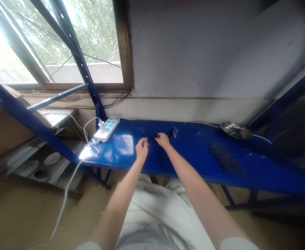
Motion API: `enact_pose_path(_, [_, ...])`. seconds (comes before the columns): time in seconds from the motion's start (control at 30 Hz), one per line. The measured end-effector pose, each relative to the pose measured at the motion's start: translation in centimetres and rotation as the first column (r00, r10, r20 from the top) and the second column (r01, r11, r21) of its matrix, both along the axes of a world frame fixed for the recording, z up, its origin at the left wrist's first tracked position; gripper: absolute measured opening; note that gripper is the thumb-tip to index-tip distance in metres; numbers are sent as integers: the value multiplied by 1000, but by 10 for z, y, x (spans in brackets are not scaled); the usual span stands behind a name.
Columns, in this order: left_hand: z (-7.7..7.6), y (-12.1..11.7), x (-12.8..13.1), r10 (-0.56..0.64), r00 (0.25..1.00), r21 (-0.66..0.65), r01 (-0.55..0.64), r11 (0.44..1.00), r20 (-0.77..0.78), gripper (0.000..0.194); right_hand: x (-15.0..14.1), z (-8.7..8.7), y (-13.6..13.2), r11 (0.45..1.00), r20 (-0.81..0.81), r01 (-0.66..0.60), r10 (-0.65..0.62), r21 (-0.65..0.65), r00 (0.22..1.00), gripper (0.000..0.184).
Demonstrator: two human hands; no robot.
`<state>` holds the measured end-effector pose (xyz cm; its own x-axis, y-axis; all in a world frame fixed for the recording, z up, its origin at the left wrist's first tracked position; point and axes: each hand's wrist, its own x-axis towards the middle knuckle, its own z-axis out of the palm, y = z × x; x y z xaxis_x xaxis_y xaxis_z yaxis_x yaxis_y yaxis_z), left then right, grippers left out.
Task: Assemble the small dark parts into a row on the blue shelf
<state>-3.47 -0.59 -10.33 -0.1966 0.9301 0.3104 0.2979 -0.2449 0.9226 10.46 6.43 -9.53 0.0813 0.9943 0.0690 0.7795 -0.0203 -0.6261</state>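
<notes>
My left hand (142, 150) is pinched at one end of a thin black rod-like piece (151, 138), just above the blue shelf top (194, 156). The other end lies in the closed fingers of my right hand (163, 140). What exactly the piece is, I cannot make out. A small black bit (143, 134) shows just beyond my left fingertips. To the right of my right hand sit a little dark item (171, 132) and a clear plastic piece (175, 132).
At the left end lies a white power strip (107, 129) with a plug and white cables. Toward the right are a shiny metal dish (236, 130) and a blurred-out dark object (223, 158). Blue uprights (82, 66) frame the shelf before a window.
</notes>
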Motion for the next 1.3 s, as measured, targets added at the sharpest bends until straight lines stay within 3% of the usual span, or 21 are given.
enact_pose_path(0.47, [0, 0, 0, 14, 1000, -12, -14, 1000, 21, 25, 1, 6, 1, 997, -14, -23, 23, -68, 1000, 23])
enact_pose_path(0.67, [1, -2, 0, -3, 998, 8, 3, 1000, 59, 25, 32, 17, -24, 999, -112, -23, 28, 45, 993, 22])
enact_pose_path(0.93, [1, -2, 0, -29, 995, 15, 28, 999, 96, 23, 79, 11, -50, 950, -150, 275, -253, 149, 956, 19])
enact_pose_path(1.3, [1, -2, 0, -24, 999, 30, 23, 999, 32, 25, 80, -10, -21, 911, 60, 393, -402, 126, 914, 21])
